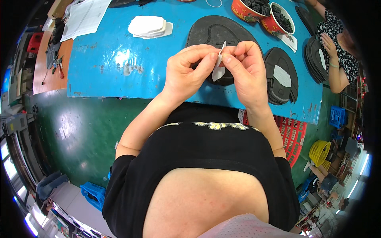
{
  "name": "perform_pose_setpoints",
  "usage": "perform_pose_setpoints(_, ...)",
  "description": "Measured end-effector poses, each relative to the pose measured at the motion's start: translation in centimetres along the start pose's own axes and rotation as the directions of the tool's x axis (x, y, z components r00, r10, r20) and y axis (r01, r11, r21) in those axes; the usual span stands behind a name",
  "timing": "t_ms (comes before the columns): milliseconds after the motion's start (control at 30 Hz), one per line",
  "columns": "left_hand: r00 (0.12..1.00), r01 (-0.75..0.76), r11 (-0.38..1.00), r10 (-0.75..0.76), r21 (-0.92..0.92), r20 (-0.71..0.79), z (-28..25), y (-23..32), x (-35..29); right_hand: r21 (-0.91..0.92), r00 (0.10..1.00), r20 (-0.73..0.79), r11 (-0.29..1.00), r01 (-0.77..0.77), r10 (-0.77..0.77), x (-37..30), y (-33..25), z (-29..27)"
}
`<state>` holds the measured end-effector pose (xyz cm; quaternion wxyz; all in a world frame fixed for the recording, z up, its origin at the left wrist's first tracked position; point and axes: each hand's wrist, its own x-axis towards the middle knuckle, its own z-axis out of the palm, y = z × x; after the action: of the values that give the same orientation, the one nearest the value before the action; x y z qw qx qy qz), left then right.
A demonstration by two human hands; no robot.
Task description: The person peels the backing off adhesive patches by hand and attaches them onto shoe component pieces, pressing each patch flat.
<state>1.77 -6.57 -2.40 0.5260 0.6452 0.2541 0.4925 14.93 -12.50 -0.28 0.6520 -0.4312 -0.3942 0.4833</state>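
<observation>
- Left hand [183, 70]: your thumb and forefinger pinch the left face of the slip.
- Right hand [251, 75]: your thumb and fingertips grip the same slip from the right; other fingers loosely curled.
- Slip [217, 73]: white, thin, near edge-on to you; raised above the tabletop [101, 75], toward its near edge. One layer or two: cannot tell.
- Handling, judged: very light, flexible, easily creased or torn; best held by its rim, fingertips only, light pressure.
- Pad [210, 29]: dark, under your hands; probably firm yet bendable, best lifted by its edges.
- Pad stack [274, 93]: toward the tabletop's near right corner, white patch uppermost.
- Slip stack [146, 25]: white, left of the pad, well back from the near edge.
- Bowls [270, 26]: two, red, toward the far edge, holding dark pieces.
</observation>
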Motion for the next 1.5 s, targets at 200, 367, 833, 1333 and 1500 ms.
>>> perform_pose_setpoints(200,0.997,-0.053,0.998,0.052,0.03,0.052,-0.1,-0.3,-0.1,-0.005,0.999,-0.014,0.999,-0.038,0.038,0.2,-0.2,-0.3)
perform_pose_setpoints(367,0.996,-0.038,0.997,0.033,0.063,0.088,-0.2,-0.3,-0.2,0.057,0.999,-0.032,0.998,-0.041,0.043,0.2,0.3,-0.5)
perform_pose_setpoints(833,0.99,-0.135,0.969,0.126,0.209,0.058,0.1,-0.4,-0.2,-0.055,0.997,-0.074,0.998,0.018,-0.022,0.3,0.9,-0.1)
perform_pose_setpoints(1333,0.954,0.291,0.893,-0.244,-0.345,0.172,-0.6,-0.3,-0.3,0.021,0.996,-0.018,0.996,-0.083,0.084,0.1,0.3,-0.7)
perform_pose_setpoints(1500,0.934,0.352,0.887,-0.313,-0.298,0.17,-0.8,0.0,-0.1,0.01,0.996,0.038,0.997,-0.076,0.076,0.0,0.7,-0.6)
